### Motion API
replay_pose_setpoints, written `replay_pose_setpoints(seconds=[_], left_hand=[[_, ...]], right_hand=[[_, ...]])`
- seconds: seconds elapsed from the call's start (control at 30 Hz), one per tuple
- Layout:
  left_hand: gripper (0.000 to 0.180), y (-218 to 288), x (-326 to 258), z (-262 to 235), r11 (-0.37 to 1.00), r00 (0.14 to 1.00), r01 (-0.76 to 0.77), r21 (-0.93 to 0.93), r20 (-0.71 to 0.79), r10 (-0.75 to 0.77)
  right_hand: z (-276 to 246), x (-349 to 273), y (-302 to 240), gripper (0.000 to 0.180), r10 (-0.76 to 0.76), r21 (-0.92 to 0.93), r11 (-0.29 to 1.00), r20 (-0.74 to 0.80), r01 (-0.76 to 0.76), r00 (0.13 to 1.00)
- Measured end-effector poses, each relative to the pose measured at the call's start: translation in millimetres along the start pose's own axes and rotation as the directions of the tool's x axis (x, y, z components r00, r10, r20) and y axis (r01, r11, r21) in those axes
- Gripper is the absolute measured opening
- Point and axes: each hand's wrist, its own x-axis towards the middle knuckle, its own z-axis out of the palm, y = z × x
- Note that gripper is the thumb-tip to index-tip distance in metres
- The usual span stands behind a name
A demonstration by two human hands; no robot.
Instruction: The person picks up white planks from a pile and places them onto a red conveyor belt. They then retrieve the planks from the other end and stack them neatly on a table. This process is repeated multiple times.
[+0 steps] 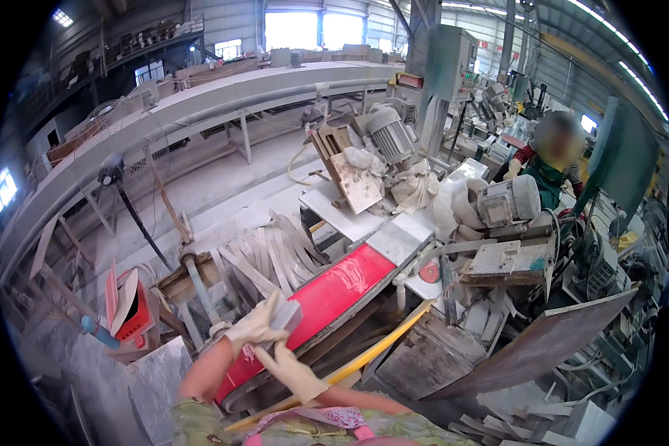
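Observation:
In my gloved left hand [251, 329] is a light grey block [286, 315], perhaps a stack of thin pieces; the fingers are closed around it. It is over the near part of a red conveyor belt [342, 276]. My right hand [296, 374], in a cream glove, is just below the block, fingers stretched out and apart. Whether its fingertips touch the block's lower end I cannot tell. Beyond the belt's far end is a grey metal plate [400, 236].
Long pale strips [279, 249] lie left of the belt. A yellow bar [379, 346] runs along its right side. Dusty motors [509, 201] stand ahead, with a person [554, 167] behind them. A red basket [132, 316] is at left; offcuts [531, 424] lie lower right.

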Motion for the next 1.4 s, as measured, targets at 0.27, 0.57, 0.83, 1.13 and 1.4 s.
replay_pose_setpoints(seconds=[0.27,0.57,0.83,1.13,1.4], left_hand=[[0.112,4.1,-24.3,-22.7,0.996,0.996,-0.078,0.035,-0.036,0.079],[0.113,19.4,-65.5,21.3,0.942,0.809,0.245,-0.23,-0.487,-0.329],[0.074,6.6,-49.3,87.2,0.655,0.388,-0.197,-0.73,-0.671,-0.631],[0.073,45.0,-58.7,50.8,0.612,0.605,0.074,-0.787,-0.453,-0.655],[0.112,56.8,-36.3,-11.2,0.864,0.743,0.463,-0.197,-0.445,-0.5]], right_hand=[[-113.9,33.9,-10.6,0.05,-0.063,0.445,0.892,0.288,-0.075,0.956],[-115.2,96.2,-21.3,0.065,-0.224,0.34,0.931,0.245,0.133,0.943],[-114.1,93.7,-44.3,0.066,-0.211,0.392,0.917,0.322,0.073,0.923],[-100.1,85.4,10.5,0.068,-0.187,0.443,0.893,0.207,0.079,0.96],[-130.4,75.3,-37.0,0.068,-0.168,0.373,0.924,0.216,0.078,0.962]])
